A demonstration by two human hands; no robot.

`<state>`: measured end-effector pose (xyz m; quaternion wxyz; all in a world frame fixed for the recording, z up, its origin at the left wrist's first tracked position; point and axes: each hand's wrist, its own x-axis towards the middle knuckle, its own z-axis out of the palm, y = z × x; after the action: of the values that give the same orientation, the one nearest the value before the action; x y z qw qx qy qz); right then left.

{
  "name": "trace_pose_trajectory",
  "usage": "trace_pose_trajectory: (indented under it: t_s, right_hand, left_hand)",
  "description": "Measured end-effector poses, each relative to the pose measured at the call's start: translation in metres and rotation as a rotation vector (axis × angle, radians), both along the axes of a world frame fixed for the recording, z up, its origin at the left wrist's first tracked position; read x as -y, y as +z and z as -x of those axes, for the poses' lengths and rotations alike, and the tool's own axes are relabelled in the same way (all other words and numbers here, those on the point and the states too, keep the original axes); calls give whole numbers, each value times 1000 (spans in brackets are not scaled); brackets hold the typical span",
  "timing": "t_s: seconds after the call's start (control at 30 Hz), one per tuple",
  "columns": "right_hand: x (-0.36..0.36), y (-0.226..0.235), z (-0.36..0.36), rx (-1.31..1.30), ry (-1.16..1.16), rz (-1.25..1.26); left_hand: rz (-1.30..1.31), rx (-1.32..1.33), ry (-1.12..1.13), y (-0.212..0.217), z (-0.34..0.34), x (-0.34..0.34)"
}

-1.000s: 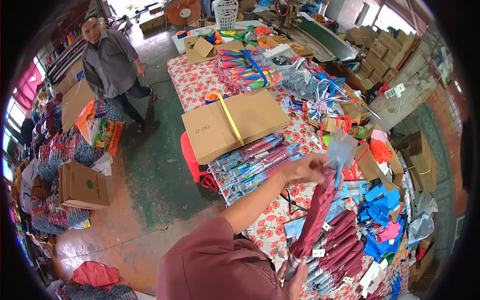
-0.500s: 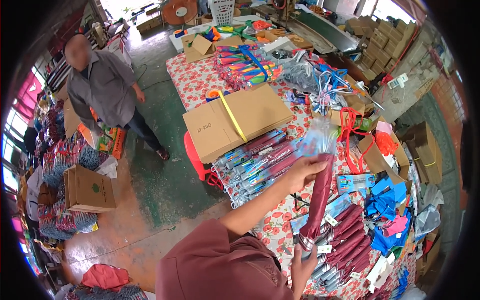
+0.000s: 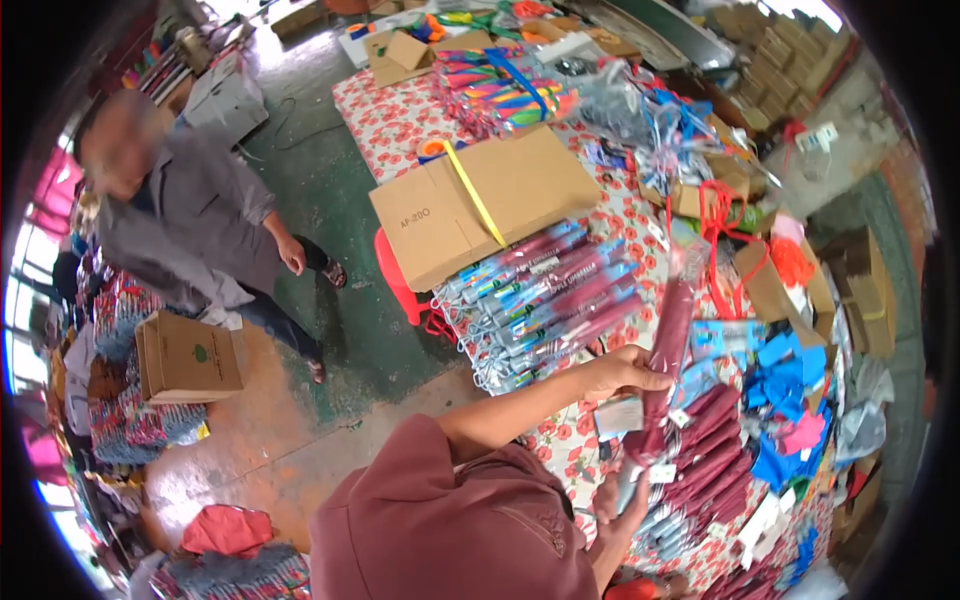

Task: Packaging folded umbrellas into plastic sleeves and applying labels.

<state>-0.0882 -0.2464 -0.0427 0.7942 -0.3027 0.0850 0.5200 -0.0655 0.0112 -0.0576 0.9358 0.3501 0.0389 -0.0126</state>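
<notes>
At 4 o'clock, over the floral table [image 3: 400, 115], left hand [image 3: 625, 372] is gripping a maroon folded umbrella [image 3: 668, 345] mid-shaft inside its clear sleeve [image 3: 690, 262]. Right hand [image 3: 622, 500] is clamping the handle end at 5 o'clock; hands apart. Maroon umbrella pile [image 3: 715, 450] is lying just beside, cardboard box [image 3: 485, 200] at 12.

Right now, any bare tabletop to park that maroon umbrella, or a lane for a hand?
Little. One bare strip of floral cloth lies left of the rainbow bundle, above the flat cardboard box. Small gaps show below the wrapped umbrella stack, near the left hand. The right side, around the blue pouches, is packed.
</notes>
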Motion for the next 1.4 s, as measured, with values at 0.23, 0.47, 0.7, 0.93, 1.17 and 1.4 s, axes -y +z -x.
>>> trace_pose_trajectory:
  t_s: [0.23,0.47,0.7,0.93,1.17,1.4]
  right_hand:
    - [-36,18,20,878,-19,877]
    - [-14,28,17,278,-47,154]
    - [0,25,30,303,129,206]
    - [2,8,22,775,131,521]
    - [-30,4,-3,49,-92,475]
    - [-33,-11,-15,76,-268,298]
  left_hand:
    - [-125,-145,56,8,12,2]
    - [-11,87,23,13,11,12]
    - [169,41,248,22,-4,-20]
    - [367,-33,247,29,-2,-21]
    - [240,-25,316,25,-1,3]
    - [189,-59,294,39,1,14]
